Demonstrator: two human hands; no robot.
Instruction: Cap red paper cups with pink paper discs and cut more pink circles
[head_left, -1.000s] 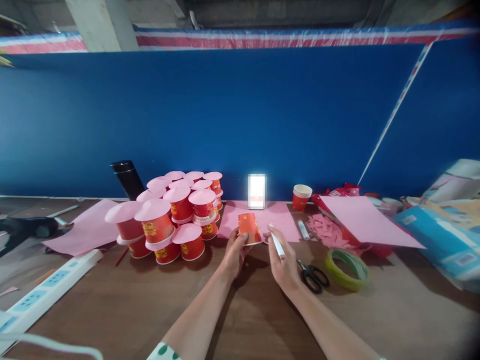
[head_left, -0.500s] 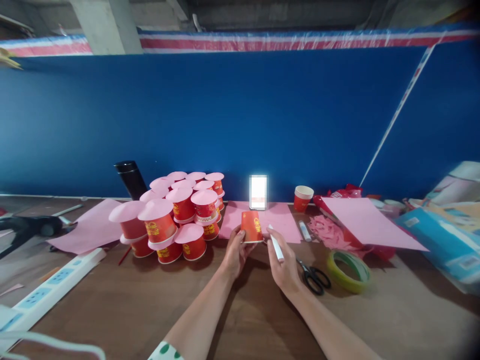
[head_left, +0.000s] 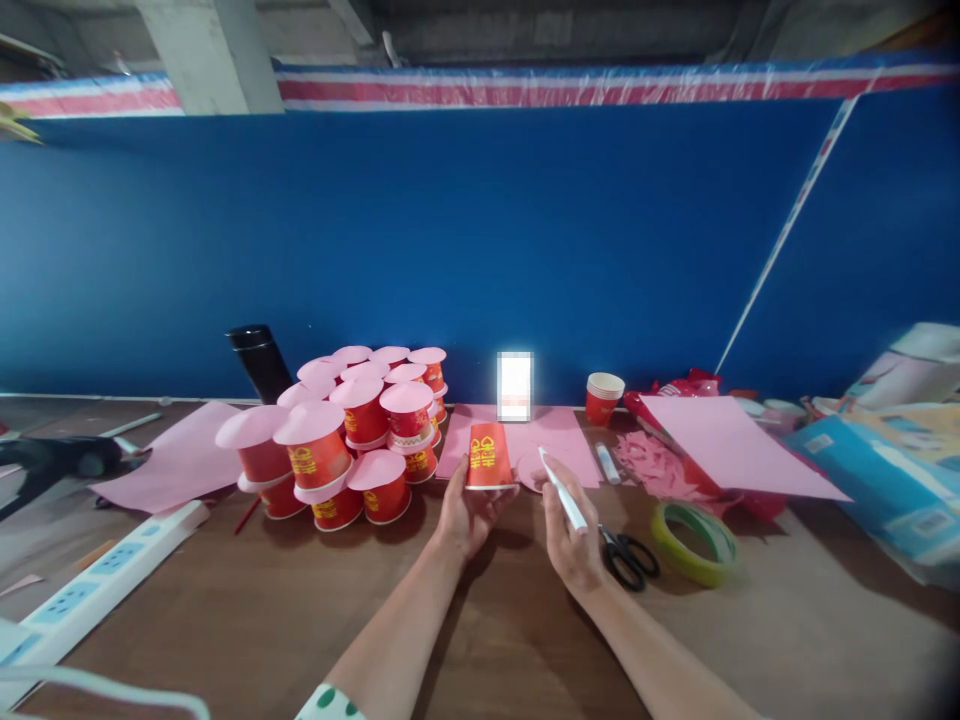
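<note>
Turned since the earlier frame: red paper cup (head_left: pixel 488 460) now shows its yellow print square to me, and sits slightly further left. Pen leans over more too. Cup is upside down, wide rim lowest, lifted off the table in my left hand (head_left: pixel 466 512); those fingers curl around its left side and under the rim, grasping it. Right hand (head_left: pixel 571 540), just right of the cup and apart from it, has its fingers pinched around a white pen (head_left: pixel 564 492), far end aimed up and away from me. Can't tell whether that end is capped.

Doing this well, my judgement: light left grip, since thin paper likely dents; support from beneath rather than squeezing the wall; turn the cup with left fingertips and let the pen hand stay calm; tip clear of the print until both hands are steady.

Just beyond my fingers: pink sheet (head_left: pixel 562 425), with a bright blurred screen (head_left: pixel 515 385) standing past it. Left of my left fingers, near: red cups topped with pink discs (head_left: pixel 311 455), stacked. Just right of my right hand: scissors (head_left: pixel 630 558), then tape roll (head_left: pixel 667 540); beyond those, pink paper strips (head_left: pixel 649 462) and nested cups (head_left: pixel 602 408). Elbow room toward the scissors looks tight; watch it.
</note>
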